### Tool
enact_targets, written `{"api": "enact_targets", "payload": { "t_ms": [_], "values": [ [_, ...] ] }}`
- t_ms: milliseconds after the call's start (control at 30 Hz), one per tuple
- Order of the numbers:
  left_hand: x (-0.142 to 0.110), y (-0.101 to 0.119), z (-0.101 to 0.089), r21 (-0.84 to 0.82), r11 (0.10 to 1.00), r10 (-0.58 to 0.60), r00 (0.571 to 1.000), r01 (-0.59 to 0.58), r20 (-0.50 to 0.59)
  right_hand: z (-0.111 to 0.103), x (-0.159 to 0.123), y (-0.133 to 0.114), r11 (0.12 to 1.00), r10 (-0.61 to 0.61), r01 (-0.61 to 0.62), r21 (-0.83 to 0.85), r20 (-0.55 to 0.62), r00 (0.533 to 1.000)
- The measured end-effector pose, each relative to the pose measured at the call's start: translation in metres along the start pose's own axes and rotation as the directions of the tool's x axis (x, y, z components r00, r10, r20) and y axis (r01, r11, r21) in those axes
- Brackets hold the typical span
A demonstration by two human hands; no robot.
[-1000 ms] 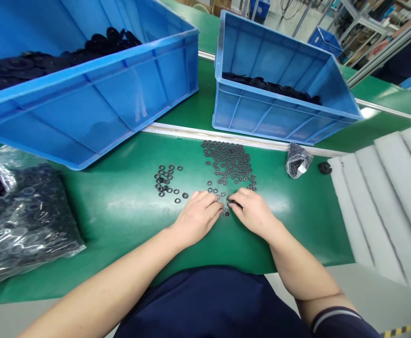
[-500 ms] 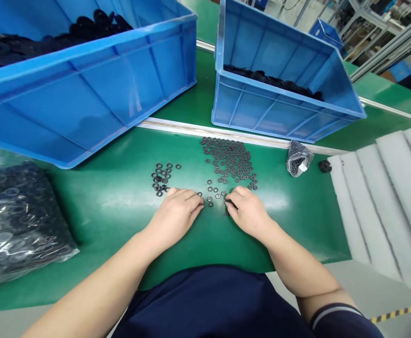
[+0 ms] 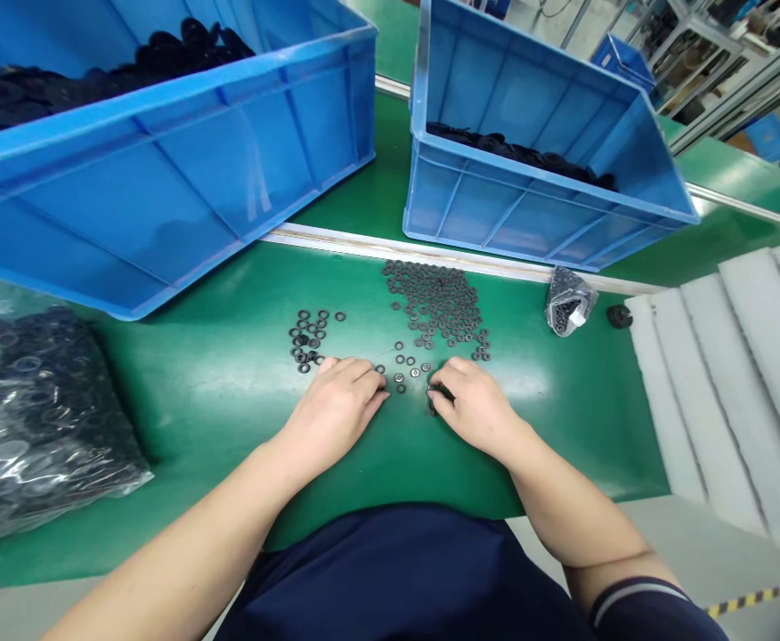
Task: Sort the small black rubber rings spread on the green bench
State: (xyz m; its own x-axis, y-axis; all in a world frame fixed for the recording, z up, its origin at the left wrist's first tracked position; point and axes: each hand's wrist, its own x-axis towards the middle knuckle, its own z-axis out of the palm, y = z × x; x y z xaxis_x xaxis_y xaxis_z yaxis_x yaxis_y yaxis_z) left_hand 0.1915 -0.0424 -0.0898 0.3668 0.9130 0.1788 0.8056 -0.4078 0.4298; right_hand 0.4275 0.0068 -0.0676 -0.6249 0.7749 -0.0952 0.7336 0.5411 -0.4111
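Many small black rubber rings (image 3: 438, 303) lie spread on the green table (image 3: 216, 383), with a smaller cluster of rings (image 3: 310, 336) to their left. My left hand (image 3: 337, 405) rests palm down beside that cluster, fingers together and flat, their tips by a few loose rings (image 3: 400, 378). My right hand (image 3: 474, 402) lies just right of it, fingers curled and pinching some black rings at its fingertips.
Two blue crates hold black parts: a big crate (image 3: 163, 160) at the back left and a second crate (image 3: 537, 169) at the back right. A clear bag of black rings (image 3: 36, 418) lies at the left. A small bag (image 3: 567, 303) and white foam strips (image 3: 730, 383) are on the right.
My left hand slid left, away from my right hand, towards the small cluster of rings. My right hand stayed almost in place.
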Motion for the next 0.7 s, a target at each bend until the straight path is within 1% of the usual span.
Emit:
{"api": "enact_targets", "payload": {
  "t_ms": [100,167,300,400,500,567,633,700],
  "values": [
    [0.002,0.005,0.004,-0.071,0.997,0.019,0.999,-0.022,-0.043,-0.001,0.0,0.001,1.0,-0.009,0.009,-0.018,0.011,1.0],
    [0.005,0.009,0.008,-0.105,0.994,0.034,0.996,-0.043,-0.08,0.0,0.0,0.0,0.998,-0.012,0.014,-0.068,0.019,1.0],
    [0.009,0.012,0.014,-0.089,0.992,0.079,0.991,-0.089,-0.106,0.002,0.001,-0.004,0.983,-0.02,0.021,-0.182,0.01,1.0],
    [0.01,0.012,0.017,-0.078,0.992,0.091,0.99,-0.1,-0.11,0.004,0.003,-0.004,0.976,-0.002,0.001,-0.216,-0.004,1.0],
    [0.011,0.009,0.021,-0.063,0.994,0.086,0.991,-0.093,-0.106,0.006,0.005,0.0,0.978,0.021,-0.029,-0.205,-0.04,0.999],
    [0.012,0.009,0.023,-0.044,0.997,0.063,0.993,-0.068,-0.098,0.006,0.006,0.002,0.984,0.014,-0.026,-0.175,-0.07,0.997],
    [0.012,0.012,0.023,-0.016,0.999,0.036,0.996,-0.037,-0.086,0.005,0.004,0.002,0.991,-0.017,0.002,-0.131,-0.113,0.993],
    [0.011,0.017,0.02,0.042,0.998,0.039,0.998,-0.038,-0.041,0.004,-0.001,0.004,0.995,-0.065,0.049,-0.088,-0.191,0.98]
  ]
}}
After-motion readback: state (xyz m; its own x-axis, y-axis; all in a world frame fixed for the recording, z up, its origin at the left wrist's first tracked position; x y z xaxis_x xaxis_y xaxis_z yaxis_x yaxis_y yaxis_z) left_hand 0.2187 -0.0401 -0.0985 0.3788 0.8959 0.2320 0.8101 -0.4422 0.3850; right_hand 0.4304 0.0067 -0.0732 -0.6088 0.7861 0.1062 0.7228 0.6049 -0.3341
